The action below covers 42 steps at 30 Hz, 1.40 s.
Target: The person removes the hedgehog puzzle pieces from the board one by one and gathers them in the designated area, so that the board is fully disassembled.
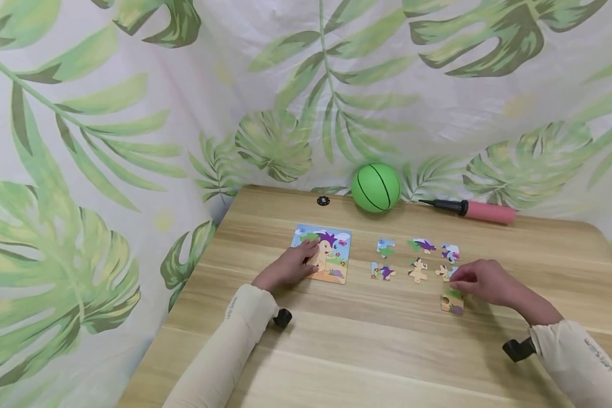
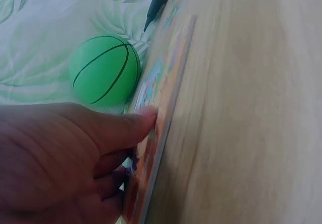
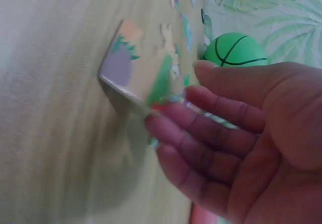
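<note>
My left hand [image 1: 290,266] rests on a square picture puzzle board [image 1: 339,260] showing a purple-haired hedgehog; in the left wrist view its thumb presses on the board's face near the edge. To the right, several loose puzzle pieces lie in rows. Over the right end of these rows is my right hand [image 1: 487,281], thumb and fingers loosely bent. Its fingertips overlap the top of a corner piece [image 1: 454,306] with a purple shape. In the right wrist view that piece [image 3: 118,65] lies beyond the fingertips, and the thumb stands apart from the fingers.
A green ball [image 1: 375,188] stands at the table's back edge against the leaf-patterned cloth [image 1: 285,73]. Right of it lies a pump [image 1: 489,212] with a pink body and black nozzle. A small black disc [image 1: 323,200] lies left of the ball.
</note>
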Motion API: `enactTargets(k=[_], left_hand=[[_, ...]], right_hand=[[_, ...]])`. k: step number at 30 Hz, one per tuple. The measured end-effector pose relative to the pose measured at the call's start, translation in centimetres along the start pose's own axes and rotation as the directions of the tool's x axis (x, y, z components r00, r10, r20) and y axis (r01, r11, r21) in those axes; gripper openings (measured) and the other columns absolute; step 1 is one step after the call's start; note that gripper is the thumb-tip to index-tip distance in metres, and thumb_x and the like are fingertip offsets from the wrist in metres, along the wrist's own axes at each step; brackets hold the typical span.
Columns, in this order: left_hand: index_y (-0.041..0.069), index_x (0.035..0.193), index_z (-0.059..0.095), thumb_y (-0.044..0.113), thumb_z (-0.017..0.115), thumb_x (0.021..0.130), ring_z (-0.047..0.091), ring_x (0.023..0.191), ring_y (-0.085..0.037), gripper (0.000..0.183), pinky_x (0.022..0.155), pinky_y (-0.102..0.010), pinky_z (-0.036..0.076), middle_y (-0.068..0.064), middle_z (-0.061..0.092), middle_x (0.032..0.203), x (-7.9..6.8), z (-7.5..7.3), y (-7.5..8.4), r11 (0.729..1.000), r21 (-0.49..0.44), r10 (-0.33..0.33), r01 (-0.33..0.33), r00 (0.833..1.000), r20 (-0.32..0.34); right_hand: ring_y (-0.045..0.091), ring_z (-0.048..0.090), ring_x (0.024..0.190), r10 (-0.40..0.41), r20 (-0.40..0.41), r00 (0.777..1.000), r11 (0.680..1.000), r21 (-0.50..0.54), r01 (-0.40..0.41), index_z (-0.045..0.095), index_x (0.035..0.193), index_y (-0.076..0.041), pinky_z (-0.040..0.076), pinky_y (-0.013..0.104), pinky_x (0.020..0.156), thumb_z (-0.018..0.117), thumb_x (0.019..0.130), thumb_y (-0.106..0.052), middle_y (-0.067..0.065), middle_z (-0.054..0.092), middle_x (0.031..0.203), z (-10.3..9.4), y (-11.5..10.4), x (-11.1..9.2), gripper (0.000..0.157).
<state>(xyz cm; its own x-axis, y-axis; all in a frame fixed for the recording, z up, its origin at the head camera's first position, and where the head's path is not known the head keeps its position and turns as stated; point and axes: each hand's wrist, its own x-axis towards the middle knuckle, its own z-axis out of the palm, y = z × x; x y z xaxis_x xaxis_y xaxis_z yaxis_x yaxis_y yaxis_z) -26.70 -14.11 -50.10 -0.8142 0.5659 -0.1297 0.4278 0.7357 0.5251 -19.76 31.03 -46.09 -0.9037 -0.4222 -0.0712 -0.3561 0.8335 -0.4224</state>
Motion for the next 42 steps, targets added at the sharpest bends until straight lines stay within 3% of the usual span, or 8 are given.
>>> enactTargets(k=[5, 6, 11, 14, 18, 27, 33, 42], left_hand=[[0.001, 0.153, 0.036, 0.021, 0.063, 0.100, 0.020, 0.156, -0.034, 0.063, 0.127, -0.047, 0.022, -0.009, 0.027, 0.167, 0.1, -0.2, 0.4, 0.999, -0.017, -0.046, 0.046, 0.999, 0.003], [0.001, 0.150, 0.042, 0.022, 0.063, 0.099, 0.031, 0.152, -0.033, 0.059, 0.124, -0.046, 0.029, -0.010, 0.037, 0.162, 0.2, -0.2, 0.4, 0.998, -0.021, -0.052, 0.052, 0.999, -0.009], [0.001, 0.143, 0.051, 0.027, 0.062, 0.100, 0.050, 0.139, -0.032, 0.051, 0.116, -0.044, 0.041, -0.016, 0.053, 0.149, 0.4, -1.1, -0.2, 0.994, -0.080, -0.080, 0.069, 0.988, -0.134], [0.003, 0.154, 0.036, 0.031, 0.058, 0.102, 0.028, 0.153, -0.034, 0.063, 0.125, -0.049, 0.025, -0.014, 0.035, 0.162, 0.1, -2.0, -1.0, 0.989, -0.123, -0.105, 0.084, 0.979, -0.177], [0.011, 0.160, 0.024, 0.037, 0.048, 0.105, 0.012, 0.158, -0.034, 0.065, 0.128, -0.052, 0.014, -0.012, 0.023, 0.167, -0.7, -2.8, -2.7, 0.977, -0.175, -0.145, 0.122, 0.981, -0.127], [0.005, 0.159, 0.021, 0.032, 0.051, 0.104, 0.009, 0.157, -0.040, 0.068, 0.127, -0.060, 0.006, -0.015, 0.020, 0.167, -1.5, -2.1, -5.6, 0.993, -0.104, -0.060, 0.051, 0.995, -0.085], [0.003, 0.159, 0.020, 0.029, 0.053, 0.103, 0.004, 0.157, -0.041, 0.070, 0.125, -0.062, -0.002, -0.016, 0.018, 0.168, -1.2, -1.9, -6.1, 0.993, -0.119, -0.030, 0.022, 0.998, -0.064], [0.004, 0.159, 0.019, 0.032, 0.058, 0.101, 0.000, 0.158, -0.037, 0.075, 0.126, -0.060, -0.003, -0.011, 0.014, 0.169, -1.2, -1.8, -5.8, 0.994, -0.076, -0.077, 0.074, 0.997, -0.031]], right_hand=[[0.004, 0.061, 0.068, 0.037, -0.109, 0.993, 0.994, -0.100, -0.048, 0.077, 0.093, -0.009, 0.051, 0.029, 0.063, 0.070, 0.093, -0.019, -0.002, 0.075, 0.081, -1.1, -1.6, 0.4, 0.013], [0.003, 0.059, 0.067, 0.031, -0.122, 0.992, 0.994, -0.100, -0.044, 0.077, 0.094, -0.008, 0.051, 0.029, 0.063, 0.069, 0.093, -0.018, -0.002, 0.075, 0.080, -1.3, -2.1, 0.6, 0.013], [0.002, 0.053, 0.063, -0.035, -0.135, 0.990, 0.996, -0.085, 0.024, 0.076, 0.093, -0.009, 0.048, 0.027, 0.062, 0.067, 0.095, -0.015, -0.005, 0.070, 0.074, -2.1, -5.2, 2.8, 0.011], [0.005, 0.054, 0.064, -0.078, -0.153, 0.985, 0.995, -0.073, 0.067, 0.075, 0.091, -0.011, 0.049, 0.028, 0.064, 0.066, 0.095, -0.015, -0.004, 0.070, 0.074, -2.3, -7.3, 4.8, 0.011], [0.009, 0.063, 0.074, -0.104, -0.135, 0.985, 0.994, 0.001, 0.106, 0.075, 0.095, -0.011, 0.057, 0.032, 0.072, 0.066, 0.096, -0.017, -0.002, 0.073, 0.081, -2.0, -10.6, 7.8, 0.011], [0.020, 0.072, 0.099, -0.216, 0.072, 0.974, 0.971, 0.119, 0.207, 0.072, 0.115, -0.008, 0.059, 0.035, 0.090, 0.065, 0.097, -0.020, 0.007, 0.077, 0.108, 2.9, -18.2, 14.1, 0.023], [0.029, 0.067, 0.111, -0.152, 0.128, 0.980, 0.987, 0.075, 0.143, 0.064, 0.129, 0.000, 0.055, 0.041, 0.097, 0.064, 0.096, -0.014, 0.016, 0.071, 0.119, 6.9, -19.7, 17.2, 0.036], [0.032, 0.061, 0.122, -0.064, 0.114, 0.991, 0.996, -0.062, 0.071, 0.064, 0.130, -0.001, 0.049, 0.043, 0.107, 0.068, 0.091, -0.009, 0.015, 0.069, 0.127, 10.4, -20.6, 18.5, 0.040]])
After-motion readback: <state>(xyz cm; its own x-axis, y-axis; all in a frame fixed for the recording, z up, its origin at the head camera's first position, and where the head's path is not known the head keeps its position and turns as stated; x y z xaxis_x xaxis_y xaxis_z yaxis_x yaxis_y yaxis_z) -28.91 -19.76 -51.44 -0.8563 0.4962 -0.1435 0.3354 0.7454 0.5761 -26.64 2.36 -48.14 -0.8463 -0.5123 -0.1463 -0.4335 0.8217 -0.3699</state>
